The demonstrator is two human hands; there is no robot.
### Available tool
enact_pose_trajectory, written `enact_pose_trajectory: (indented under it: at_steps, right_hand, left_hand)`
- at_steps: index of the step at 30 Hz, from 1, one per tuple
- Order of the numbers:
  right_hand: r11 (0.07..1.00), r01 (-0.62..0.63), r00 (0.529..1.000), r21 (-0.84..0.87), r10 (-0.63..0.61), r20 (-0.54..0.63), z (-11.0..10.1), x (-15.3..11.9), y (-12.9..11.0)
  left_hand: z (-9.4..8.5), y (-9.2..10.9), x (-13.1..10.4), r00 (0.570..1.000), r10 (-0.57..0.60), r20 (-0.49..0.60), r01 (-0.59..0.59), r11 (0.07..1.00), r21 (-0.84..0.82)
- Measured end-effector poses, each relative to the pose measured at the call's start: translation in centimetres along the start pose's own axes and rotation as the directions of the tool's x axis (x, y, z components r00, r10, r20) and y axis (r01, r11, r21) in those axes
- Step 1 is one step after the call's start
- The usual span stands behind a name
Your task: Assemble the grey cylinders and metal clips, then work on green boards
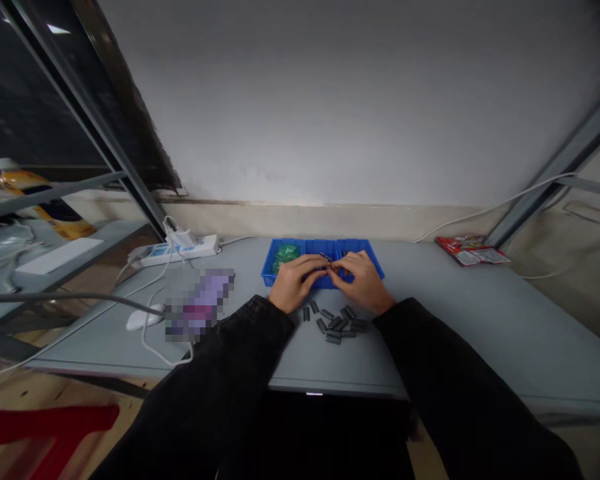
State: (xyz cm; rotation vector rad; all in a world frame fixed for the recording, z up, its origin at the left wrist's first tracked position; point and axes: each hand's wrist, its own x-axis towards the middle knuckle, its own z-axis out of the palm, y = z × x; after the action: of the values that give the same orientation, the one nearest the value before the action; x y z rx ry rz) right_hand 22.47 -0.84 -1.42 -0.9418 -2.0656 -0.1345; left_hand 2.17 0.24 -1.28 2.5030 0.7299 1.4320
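My left hand (295,281) and my right hand (361,281) meet in front of three joined blue bins (267,272). Thumbs and fingers of both are pinched together around something small and dark, too small and covered to name. Green pieces (286,253), perhaps in clear wrapping, lie in the left bin. What the middle and right bins hold is mostly hidden by my hands. On the table below my hands lies a loose cluster of short dark grey cylinder-like pieces (336,324).
Left on the grey table (445,320) are a white power strip (195,247), cables, a white rounded device (139,320) and a blurred-out phone-like object (200,305). A red packet (473,252) lies at the back right. Metal posts (135,187) flank the table; a red stool (50,427) stands lower left.
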Motion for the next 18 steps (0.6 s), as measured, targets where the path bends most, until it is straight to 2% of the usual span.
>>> enact_pose_trajectory:
  at_steps: [6, 12, 18]
  right_hand:
    - [0.998, 0.044, 0.999, -0.045, -0.045, -0.008, 0.15, -0.10, 0.02]
    - [1.000, -0.001, 0.998, 0.016, 0.002, -0.063, -0.09, -0.19, -0.06]
    - [0.999, 0.035, 0.998, -0.002, -0.035, -0.046, 0.00, -0.25, 0.14]
  left_hand:
    - [-0.08, -0.04, 0.02, 0.993, -0.089, 0.076, 0.092, 0.995, -0.034]
    - [-0.27, 0.20, 0.10, 0.992, -0.123, -0.034, 0.123, 0.992, 0.013]
    - [-0.17, 0.08, 0.06, 0.990, -0.143, -0.015, 0.143, 0.990, 0.007]
